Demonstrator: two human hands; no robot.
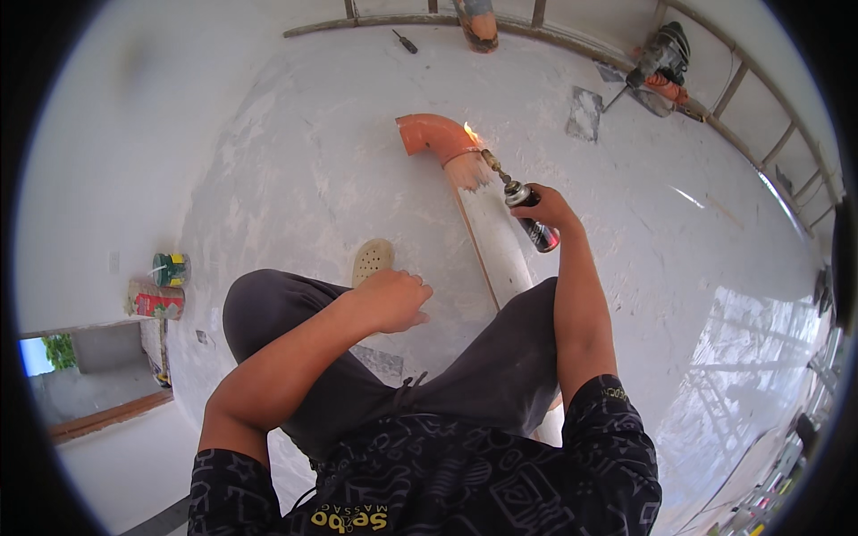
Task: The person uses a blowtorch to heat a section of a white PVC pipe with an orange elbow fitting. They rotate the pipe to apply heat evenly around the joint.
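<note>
In my right hand point(547, 209) is a gas torch point(518, 192), a dark canister with a metal nozzle, gripped around its upper part. The torch's nozzle points up and left, and an orange flame point(472, 135) burns at the orange pipe elbow point(434, 130). That elbow sits at the far end of a long white pipe point(493, 234), whose end is smeared orange. The pipe runs back between my legs. My left hand point(393, 300) hovers by my left knee, away from the pipe, its fingers curled with nothing visible in them.
A beige perforated clog point(372, 259) is on my left foot. A power drill point(661, 62) lies at the back right beside a wooden ladder point(731, 87). A screwdriver point(406, 42) and an orange-stained pipe piece point(477, 27) lie far ahead. At left stands a green bucket point(170, 269).
</note>
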